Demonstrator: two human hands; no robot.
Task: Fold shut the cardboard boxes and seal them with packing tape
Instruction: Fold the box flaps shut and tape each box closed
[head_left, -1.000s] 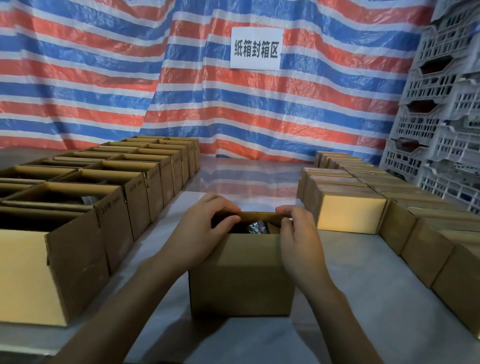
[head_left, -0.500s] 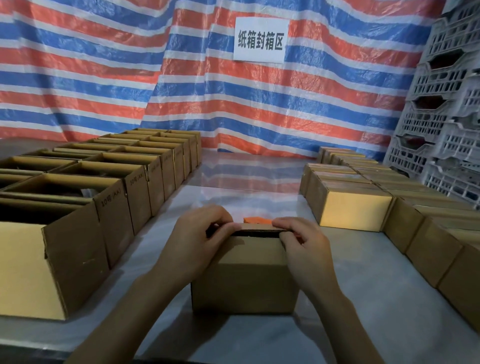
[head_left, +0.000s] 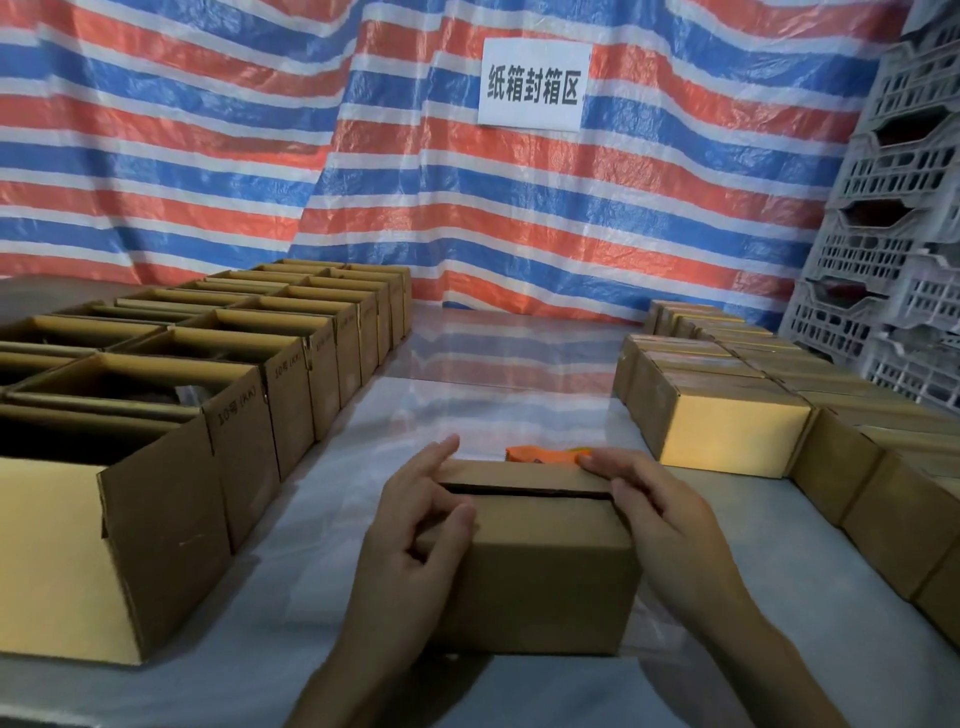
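Hands (head_left: 415, 540) press brown box (head_left: 540, 577) flaps (head_left: 524, 474), narrowly gapped.

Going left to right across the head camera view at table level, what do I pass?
Open boxes, left hand, middle box, right hand, closed boxes, plastic crates.

Two bare hands, palms down, low at centre frame.
The left hand (head_left: 415, 525) sat left of centre, fingers loosely spread; the right hand (head_left: 657, 512) mirrored it, fingers straight together.
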